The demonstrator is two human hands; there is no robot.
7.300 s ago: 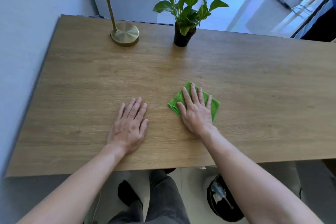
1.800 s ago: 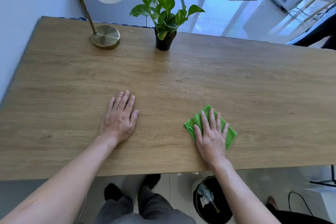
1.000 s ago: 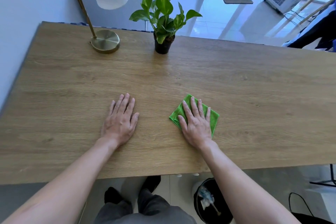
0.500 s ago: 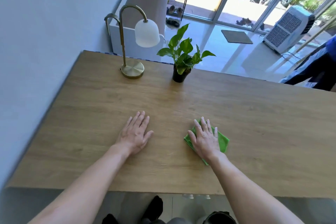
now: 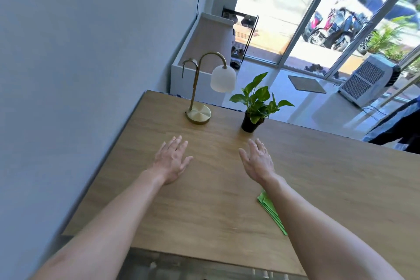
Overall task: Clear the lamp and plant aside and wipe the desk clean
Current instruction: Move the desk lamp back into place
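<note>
Reaching forward over the wooden counter (image 5: 329, 188), left hand (image 5: 172, 161) and right hand (image 5: 258, 161) were both empty, fingers spread flat. Green cloth (image 5: 270, 211) lay on the counter, partly under the right forearm. Lamp (image 5: 200, 98) and potted plant (image 5: 255, 104) stood at the far edge, near each other.

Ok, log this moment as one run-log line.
phase: reaching toward lamp and plant | left hand: open, empty | right hand: open, empty | green folded cloth: on wooden desk, beneath right forearm
</note>
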